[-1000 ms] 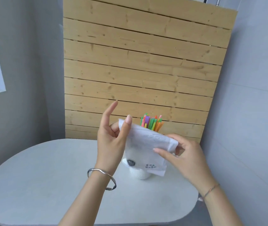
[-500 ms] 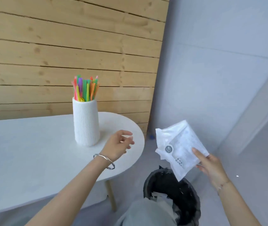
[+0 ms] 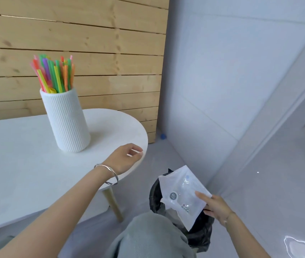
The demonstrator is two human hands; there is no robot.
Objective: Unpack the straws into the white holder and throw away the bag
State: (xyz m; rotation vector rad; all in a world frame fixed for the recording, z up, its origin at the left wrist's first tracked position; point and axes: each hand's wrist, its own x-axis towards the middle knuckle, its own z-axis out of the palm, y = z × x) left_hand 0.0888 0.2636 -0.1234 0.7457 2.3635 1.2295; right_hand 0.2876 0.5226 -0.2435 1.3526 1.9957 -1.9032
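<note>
Several coloured straws stand upright in the ribbed white holder on the white table. My right hand grips the empty clear plastic bag by its right edge, holding it just above the black-lined bin on the floor. My left hand hovers over the table's right end, to the right of the holder, fingers loosely curled and holding nothing.
A wooden slat panel backs the table. A grey wall runs along the right. My knee in grey trousers sits just left of the bin. A table leg stands near it.
My right hand has lowered the bag down over the bin. My view has tilted further down and right. The left hand stays above the table's right end.
</note>
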